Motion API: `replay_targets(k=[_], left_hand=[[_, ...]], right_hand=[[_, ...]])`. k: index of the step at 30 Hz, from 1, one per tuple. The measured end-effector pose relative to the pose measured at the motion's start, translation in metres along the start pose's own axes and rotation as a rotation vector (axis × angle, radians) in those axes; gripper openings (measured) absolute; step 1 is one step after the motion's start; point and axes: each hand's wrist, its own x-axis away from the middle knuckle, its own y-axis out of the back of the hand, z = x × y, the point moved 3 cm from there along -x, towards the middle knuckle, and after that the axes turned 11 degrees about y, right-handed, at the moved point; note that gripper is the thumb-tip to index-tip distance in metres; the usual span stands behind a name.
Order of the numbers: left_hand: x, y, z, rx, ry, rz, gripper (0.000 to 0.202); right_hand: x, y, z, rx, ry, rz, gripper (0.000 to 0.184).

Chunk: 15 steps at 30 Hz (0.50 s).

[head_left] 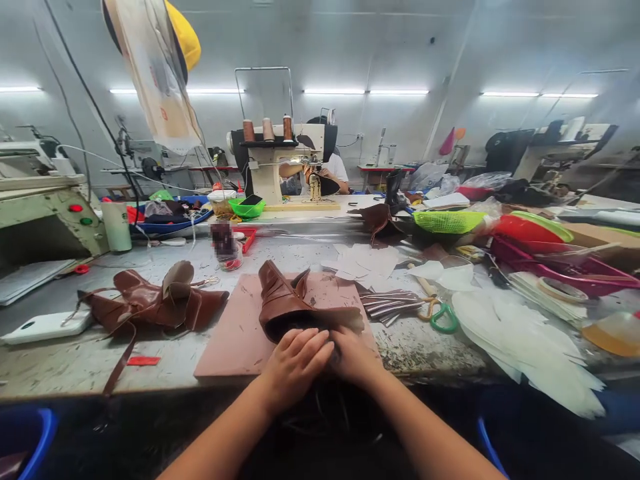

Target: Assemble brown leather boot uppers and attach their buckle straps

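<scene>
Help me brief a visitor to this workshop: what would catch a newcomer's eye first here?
Front and centre, the left hand and right hand press a brown leather boot piece on a pinkish mat. More brown leather pieces lie to the left, and a sewing machine stands behind.

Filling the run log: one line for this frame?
left hand: on brown leather upper | right hand: on upper | under: pink mat | right: scissors

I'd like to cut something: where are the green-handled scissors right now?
In the head view the green-handled scissors lie on the worktable, right of the brown leather piece under both hands, beside white paper patterns.
</scene>
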Motion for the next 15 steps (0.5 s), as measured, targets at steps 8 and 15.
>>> replay_targets(k=[8,15], left_hand=[[-0.009,0.042,0.074,-0.077,-0.255,-0.049,0.031],[-0.034,0.036,0.078,-0.044,-0.271,-0.001,0.032]], right_hand=[[0.013,-0.007,0.002,0.043,0.245,-0.003,0.037],[0.024,0.054,-0.059,0.225,0.007,-0.35,0.016]])
